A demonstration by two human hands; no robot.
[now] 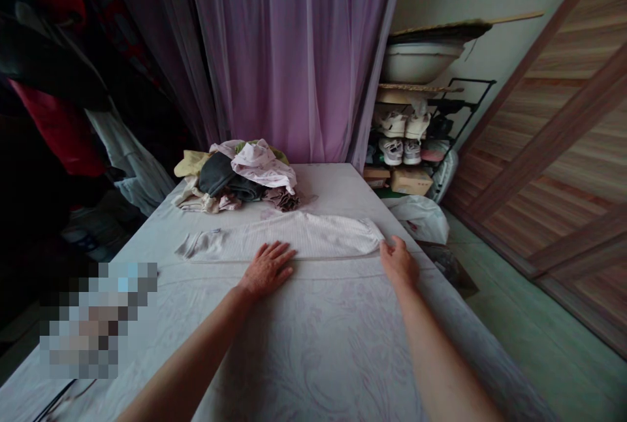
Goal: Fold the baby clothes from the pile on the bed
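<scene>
Left hand [267, 270] flat on white garment [304, 236], fingers slightly spread, right hand [400, 264] at its end, cannot tell if pinching, pile [223, 177] beyond, pixelated thing [95, 327] unreadable

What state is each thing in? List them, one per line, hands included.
White garment: laid out flat, long side crosswise
Left hand: open, palm down, on the garment's near edge
Right hand: fingers bent at the garment's right end, grip unclear
Clothes pile: heaped, rumpled
Purple curtain: hanging in folds
Shoes: in two rows, one above the other
</scene>
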